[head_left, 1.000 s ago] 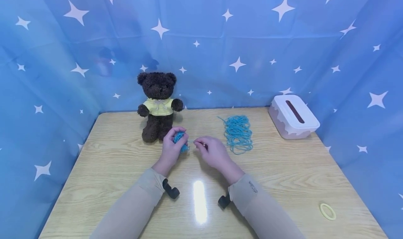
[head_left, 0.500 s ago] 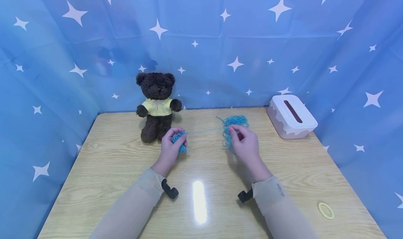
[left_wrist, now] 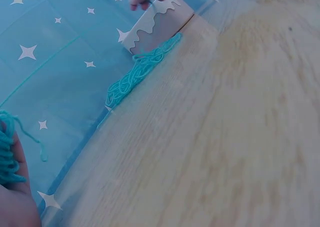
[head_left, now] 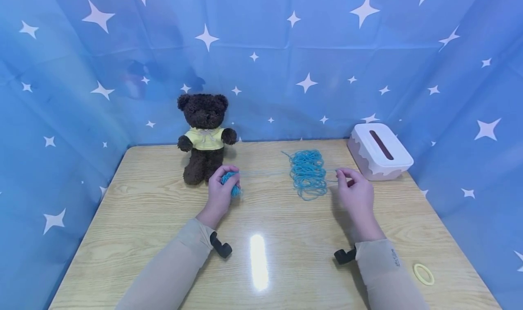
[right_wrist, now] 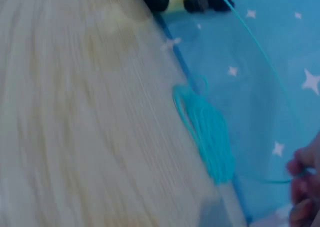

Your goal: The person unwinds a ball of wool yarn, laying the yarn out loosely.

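A: Entries by clock face, twelve at the far edge. First item?

B: Left hand (head_left: 219, 192), at ten o'clock. Grip curled round a small wound bundle of turquoise yarn (left_wrist: 7, 159), with one short loose tail (left_wrist: 43, 149) hanging from it.

A: Right hand (head_left: 357, 194)?

B: Between two and three. Grip narrow, thumb and fingertips pinching a single turquoise strand (right_wrist: 252, 36). One run crosses above the pile towards the bundle; the other leads back to the pile.

A: Which pile?

B: Loose, looped pile of turquoise yarn (head_left: 308, 174), flat on the pale wood-grain surface (head_left: 135, 210), at one o'clock, between the hands, touched by neither.

A: Neighbouring items?

B: One dark-brown plush bear in a pale yellow top (head_left: 204, 137), upright, eleven o'clock, just beside the left hand. One white-lidded, pinkish slotted box (head_left: 377, 158), two o'clock, near the right hand. One pale yellow ring (head_left: 415, 270), four o'clock, well apart.

A: Risks, as judged?

B: Snagging: a hard pull could drag crossed loops from the pile and draw a knot. Slipped coils: likely if the left grip slackens under tension. Tangling: the loose tail may catch the strand. Toppled bear: possible should the left hand swing towards eleven.
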Motion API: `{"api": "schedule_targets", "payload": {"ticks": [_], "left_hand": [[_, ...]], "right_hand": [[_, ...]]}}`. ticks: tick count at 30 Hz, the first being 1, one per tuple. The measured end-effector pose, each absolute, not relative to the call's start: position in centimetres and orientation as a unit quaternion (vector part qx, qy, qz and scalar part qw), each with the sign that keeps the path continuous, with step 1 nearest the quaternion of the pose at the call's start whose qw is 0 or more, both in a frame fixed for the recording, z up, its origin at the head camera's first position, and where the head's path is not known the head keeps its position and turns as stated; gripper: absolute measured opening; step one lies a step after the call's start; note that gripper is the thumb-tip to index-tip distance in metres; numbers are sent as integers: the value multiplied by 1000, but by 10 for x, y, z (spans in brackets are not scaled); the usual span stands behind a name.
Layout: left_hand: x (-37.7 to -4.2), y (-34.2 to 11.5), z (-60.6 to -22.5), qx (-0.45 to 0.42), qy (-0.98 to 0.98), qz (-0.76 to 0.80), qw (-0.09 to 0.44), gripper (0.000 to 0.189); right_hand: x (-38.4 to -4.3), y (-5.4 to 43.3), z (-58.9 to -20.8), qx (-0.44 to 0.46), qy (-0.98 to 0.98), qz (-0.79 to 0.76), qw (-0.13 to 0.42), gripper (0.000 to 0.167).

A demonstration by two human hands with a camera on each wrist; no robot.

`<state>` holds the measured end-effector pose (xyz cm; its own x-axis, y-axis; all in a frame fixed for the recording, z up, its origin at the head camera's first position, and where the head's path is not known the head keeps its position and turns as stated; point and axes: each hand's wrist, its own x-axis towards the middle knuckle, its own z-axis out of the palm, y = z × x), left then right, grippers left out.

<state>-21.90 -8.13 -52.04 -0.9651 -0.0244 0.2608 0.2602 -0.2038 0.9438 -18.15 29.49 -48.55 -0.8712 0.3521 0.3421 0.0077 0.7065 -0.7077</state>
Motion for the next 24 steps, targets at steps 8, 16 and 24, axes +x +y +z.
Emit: {"api": "schedule_targets", "payload": {"ticks": [8,16,24], "left_hand": [[-218,-81,-519,-71,-614,-779,109,20],[-218,-81,-521,-91,-614,-779,92,18],[-219,-80,-522,-103,-609,-782,85,10]], "right_hand": [[-176,317,-493,-83,-945,306,76,32],[-178,303,-498,-48,-952,290,79,30],[-178,231,-489,103,-921,355,123,27]]}}
